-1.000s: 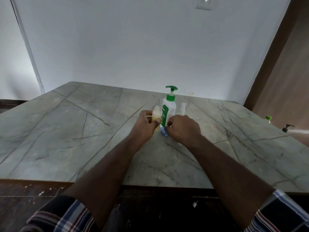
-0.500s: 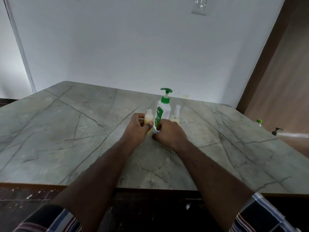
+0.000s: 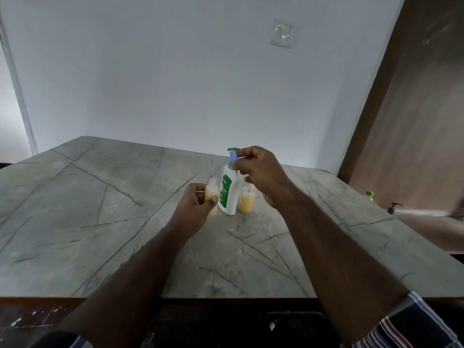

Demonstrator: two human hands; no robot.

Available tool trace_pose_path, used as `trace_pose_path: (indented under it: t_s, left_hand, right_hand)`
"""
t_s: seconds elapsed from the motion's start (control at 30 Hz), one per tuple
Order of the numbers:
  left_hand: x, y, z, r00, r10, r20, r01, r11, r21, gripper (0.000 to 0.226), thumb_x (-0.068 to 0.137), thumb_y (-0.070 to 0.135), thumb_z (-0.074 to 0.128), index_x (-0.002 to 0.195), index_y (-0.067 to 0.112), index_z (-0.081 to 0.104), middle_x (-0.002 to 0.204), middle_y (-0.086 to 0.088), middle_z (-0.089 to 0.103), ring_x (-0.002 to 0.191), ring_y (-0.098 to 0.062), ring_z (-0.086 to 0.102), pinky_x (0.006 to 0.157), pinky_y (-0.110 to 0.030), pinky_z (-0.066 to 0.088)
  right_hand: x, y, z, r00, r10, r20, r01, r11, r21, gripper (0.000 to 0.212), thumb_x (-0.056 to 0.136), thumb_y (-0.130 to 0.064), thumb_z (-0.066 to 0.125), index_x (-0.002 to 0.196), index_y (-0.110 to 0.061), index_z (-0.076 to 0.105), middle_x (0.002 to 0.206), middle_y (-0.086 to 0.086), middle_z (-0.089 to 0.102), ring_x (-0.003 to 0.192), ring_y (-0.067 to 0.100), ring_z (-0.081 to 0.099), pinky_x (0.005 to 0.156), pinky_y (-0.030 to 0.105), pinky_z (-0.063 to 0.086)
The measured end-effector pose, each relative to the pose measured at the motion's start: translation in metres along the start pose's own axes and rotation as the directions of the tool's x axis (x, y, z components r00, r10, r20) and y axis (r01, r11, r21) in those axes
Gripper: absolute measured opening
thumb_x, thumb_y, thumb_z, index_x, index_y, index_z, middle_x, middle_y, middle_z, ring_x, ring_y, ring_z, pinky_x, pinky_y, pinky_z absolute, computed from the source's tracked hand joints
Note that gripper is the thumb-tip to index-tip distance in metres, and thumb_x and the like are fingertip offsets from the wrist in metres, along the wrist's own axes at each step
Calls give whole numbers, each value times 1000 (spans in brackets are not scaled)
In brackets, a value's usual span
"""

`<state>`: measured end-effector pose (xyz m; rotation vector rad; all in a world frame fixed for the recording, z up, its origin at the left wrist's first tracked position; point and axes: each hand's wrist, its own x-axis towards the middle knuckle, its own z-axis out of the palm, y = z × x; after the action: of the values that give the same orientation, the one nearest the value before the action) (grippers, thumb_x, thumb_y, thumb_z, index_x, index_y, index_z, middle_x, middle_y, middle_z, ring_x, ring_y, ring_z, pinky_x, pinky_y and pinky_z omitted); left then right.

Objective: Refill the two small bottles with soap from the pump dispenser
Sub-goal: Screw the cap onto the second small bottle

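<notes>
At the middle of the grey veined stone worktop (image 3: 105,222), the white plastic pump dispenser with the green head and green label (image 3: 229,194) is standing upright, with one small clear plastic bottle holding yellow soap on each side of it. The left small bottle (image 3: 211,194) is sitting just beside the dispenser, and the left hand (image 3: 194,209) is curling thumb and fingers round it, so that grip is closed on the bottle. The right small bottle (image 3: 246,202) is standing untouched on the other side, partly hidden behind the right wrist. The right hand (image 3: 261,175) is hovering up by the pump head, pinching a small blue plastic cap (image 3: 233,159) between thumb and fingertips; that grip is closed on the cap.

Judging from this, the step in hand is clearing the opened left bottle for filling. The cap would be best set down on the worktop close by, open side up, where it is not going to roll. The left hand should be keeping the bottle upright with its mouth directly under the spout, since the neck is looking narrow and the soap is likely to string and drip. Slow, partial presses on the pump would be safer than full ones, and the dispenser base may be needing steadying.

Counted: one pump dispenser, two small bottles, one blue cap in view, two hands. Off at the far right, a green-topped bottle (image 3: 369,195) and a dark pump top (image 3: 393,207) are showing beside the brown wooden panel (image 3: 414,121).
</notes>
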<state>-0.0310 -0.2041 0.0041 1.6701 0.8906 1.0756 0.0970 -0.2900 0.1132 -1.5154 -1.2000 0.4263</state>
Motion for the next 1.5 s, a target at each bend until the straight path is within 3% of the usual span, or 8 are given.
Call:
trace_pose_path:
  t_s: [0.17,0.47,0.63,0.8,0.97,1.2,1.37,1.5]
  left_hand:
    - [-1,1,1,1000,15,-6,-15,999,39,32,96,23,64,124,19,49,111,8,56,86,-2,55,62,-14,40]
    - [0,2,0,1000,-9,-1,9,999,33,37,96,23,64,130,19,49,114,9,55,99,-9,56,63,-14,40]
    - [0,2,-1,1000,1,1,-1,1000,30,35,96,22,65,128,19,51,111,10,57,89,-1,57,63,-14,41]
    - [0,2,-1,1000,1,8,-1,999,35,37,96,23,64,130,18,49,113,9,57,99,-9,58,64,-15,42]
    - [1,1,0,1000,3,18,-4,999,47,38,96,24,64,130,20,48,114,10,56,100,-10,58,65,-16,43]
    - [2,1,1,1000,1,23,-2,999,48,40,96,23,64,133,18,48,120,7,57,105,-13,58,72,-21,45]
    - [4,0,1,999,-14,37,13,1000,11,38,97,24,63,131,21,48,127,4,61,103,-11,58,66,-17,43]
    - [5,-1,0,999,2,36,-2,1000,-7,38,97,24,62,133,20,48,124,4,61,105,-11,59,67,-17,43]
  right_hand:
    - [4,-8,2,984,-178,0,177,980,-94,42,92,-15,60,128,-34,51,97,5,67,88,18,64,79,35,54]
    - [9,-14,9,965,-264,16,263,953,-153,27,95,-17,55,119,-29,55,93,2,68,87,23,63,80,40,53]
    - [14,-11,13,963,-271,9,269,950,-159,26,95,-16,56,118,-27,54,92,3,71,87,27,64,83,44,54]
    - [20,-12,13,952,-294,-88,289,955,-69,27,94,-11,56,117,-24,55,96,1,74,87,25,66,77,42,54]
    - [25,-9,17,949,-309,-62,307,951,-50,26,93,-10,56,115,-25,55,94,1,74,57,3,51,65,34,45]
    - [27,-3,25,967,-253,-32,250,966,-66,25,95,-14,56,116,-28,53,99,-2,74,90,17,66,83,36,52]
    - [26,7,27,974,-222,35,225,969,-101,26,93,-14,58,117,-23,54,96,3,72,81,16,63,78,35,51]
    - [28,17,29,978,-198,66,207,962,-180,22,89,-14,63,108,-24,59,93,-1,73,84,19,67,82,44,55]
